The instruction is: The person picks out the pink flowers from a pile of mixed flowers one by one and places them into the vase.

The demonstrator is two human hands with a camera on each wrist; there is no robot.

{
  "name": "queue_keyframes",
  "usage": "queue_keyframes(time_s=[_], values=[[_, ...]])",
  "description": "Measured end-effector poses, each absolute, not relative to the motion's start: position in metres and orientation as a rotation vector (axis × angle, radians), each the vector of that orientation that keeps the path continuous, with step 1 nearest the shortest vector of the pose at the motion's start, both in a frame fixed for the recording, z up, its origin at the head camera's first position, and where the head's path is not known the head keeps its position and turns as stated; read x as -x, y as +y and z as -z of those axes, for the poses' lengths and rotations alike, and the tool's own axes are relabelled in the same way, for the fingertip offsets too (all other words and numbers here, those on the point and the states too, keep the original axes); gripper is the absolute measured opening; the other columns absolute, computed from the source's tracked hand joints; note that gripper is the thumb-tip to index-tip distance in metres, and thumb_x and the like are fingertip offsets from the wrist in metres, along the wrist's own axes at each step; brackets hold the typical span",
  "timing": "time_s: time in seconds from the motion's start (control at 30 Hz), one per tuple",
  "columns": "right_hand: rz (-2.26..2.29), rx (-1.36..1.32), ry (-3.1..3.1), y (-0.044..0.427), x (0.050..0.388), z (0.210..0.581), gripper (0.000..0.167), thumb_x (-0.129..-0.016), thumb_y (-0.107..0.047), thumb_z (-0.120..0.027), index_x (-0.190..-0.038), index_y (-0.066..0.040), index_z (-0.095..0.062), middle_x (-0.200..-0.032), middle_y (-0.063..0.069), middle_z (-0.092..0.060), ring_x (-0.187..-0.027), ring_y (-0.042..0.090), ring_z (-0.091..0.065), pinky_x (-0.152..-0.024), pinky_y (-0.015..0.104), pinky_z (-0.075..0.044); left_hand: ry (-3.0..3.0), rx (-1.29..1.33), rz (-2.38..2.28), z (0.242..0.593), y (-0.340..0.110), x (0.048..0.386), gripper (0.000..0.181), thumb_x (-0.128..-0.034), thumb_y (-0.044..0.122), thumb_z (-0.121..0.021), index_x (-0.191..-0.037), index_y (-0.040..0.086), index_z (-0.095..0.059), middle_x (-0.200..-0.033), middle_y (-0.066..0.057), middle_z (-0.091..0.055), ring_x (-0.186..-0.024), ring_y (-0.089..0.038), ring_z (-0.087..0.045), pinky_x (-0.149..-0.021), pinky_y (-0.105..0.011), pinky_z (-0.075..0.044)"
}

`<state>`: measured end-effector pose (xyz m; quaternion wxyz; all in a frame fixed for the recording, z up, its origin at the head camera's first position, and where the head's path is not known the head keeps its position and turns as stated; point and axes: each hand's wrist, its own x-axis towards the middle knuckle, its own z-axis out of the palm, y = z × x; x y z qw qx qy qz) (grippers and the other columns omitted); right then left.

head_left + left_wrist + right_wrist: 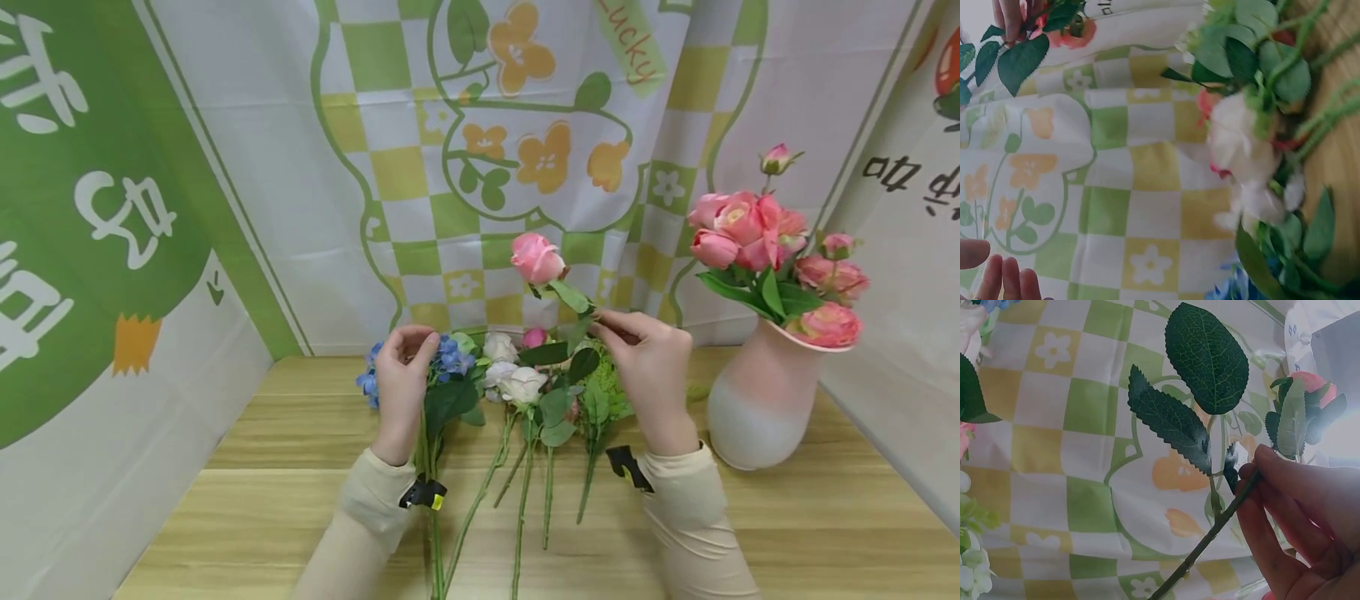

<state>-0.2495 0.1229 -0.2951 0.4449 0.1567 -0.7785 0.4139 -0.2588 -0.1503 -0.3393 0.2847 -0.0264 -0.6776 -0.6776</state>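
My right hand [651, 367] pinches the stem of a pink rose [537, 258] between thumb and fingers, just under the bloom's upper leaves. In the right wrist view the stem [1194, 555] slants down-left from the fingertips, with two dark serrated leaves [1207, 359] beside it. My left hand [405, 383] is raised in front of the blue flowers [452, 358], its fingers bent loosely, with nothing between them. In the left wrist view the left fingers [1010, 281] show at the lower left corner, apart from the thumb.
White roses [522, 385], green sprigs [611, 387] and several stems lie on the wooden table [285, 483] between the arms. A pink and white vase [765, 400] with pink flowers [750, 225] stands at the right. A patterned cloth [397, 183] hangs behind.
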Motion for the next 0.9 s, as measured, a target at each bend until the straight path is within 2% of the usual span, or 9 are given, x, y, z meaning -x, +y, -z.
queue_keyframes(time_s=[0.37,0.6,0.67,0.83,0.9], values=[[-0.93,-0.364,-1.884,0.14,0.247,0.29,0.012,-0.077,-0.009,-0.078,-0.089,-0.007,-0.078,-0.082,0.01,-0.074,-0.066,0.024,-0.071,-0.067,-0.003,-0.04,-1.92,-0.005,1.665,0.353,-0.188,0.252,0.022,-0.0913,0.016,-0.063,-0.104,-0.002,-0.064,-0.097,-0.011,-0.061,-0.084,-0.012,-0.056,-0.075,-0.019,-0.046],[-0.927,-0.345,-1.856,0.15,0.246,0.278,0.011,-0.078,-0.007,-0.076,-0.09,-0.006,-0.077,-0.083,0.012,-0.074,-0.066,0.026,-0.07,-0.066,-0.003,-0.04,-2.037,-0.047,1.564,0.36,-0.205,0.244,0.023,-0.0933,0.02,-0.061,-0.107,0.001,-0.063,-0.103,-0.012,-0.062,-0.086,-0.012,-0.054,-0.075,-0.018,-0.045],[-0.921,-0.338,-1.859,0.152,0.246,0.275,0.012,-0.078,-0.007,-0.077,-0.09,-0.007,-0.077,-0.083,0.012,-0.074,-0.064,0.019,-0.068,-0.065,-0.003,-0.04,-2.06,-0.058,1.528,0.363,-0.211,0.243,0.023,-0.0934,0.02,-0.06,-0.108,0.002,-0.063,-0.103,-0.012,-0.062,-0.086,-0.012,-0.053,-0.075,-0.018,-0.044],[-0.876,-0.336,-1.84,0.158,0.248,0.268,0.014,-0.077,-0.007,-0.078,-0.09,-0.006,-0.077,-0.083,0.013,-0.074,-0.062,0.016,-0.065,-0.064,-0.003,-0.038,-2.103,-0.091,1.426,0.375,-0.227,0.24,0.022,-0.0921,0.016,-0.062,-0.108,0.002,-0.064,-0.105,-0.013,-0.064,-0.089,-0.01,-0.052,-0.08,-0.025,-0.041],[-0.865,-0.345,-1.828,0.159,0.248,0.264,0.014,-0.077,-0.007,-0.078,-0.09,-0.006,-0.077,-0.083,0.012,-0.074,-0.063,0.02,-0.066,-0.064,-0.002,-0.037,-2.12,-0.095,1.39,0.377,-0.232,0.238,0.021,-0.0911,0.013,-0.062,-0.109,0.002,-0.064,-0.106,-0.013,-0.066,-0.091,-0.012,-0.053,-0.084,-0.031,-0.041]])
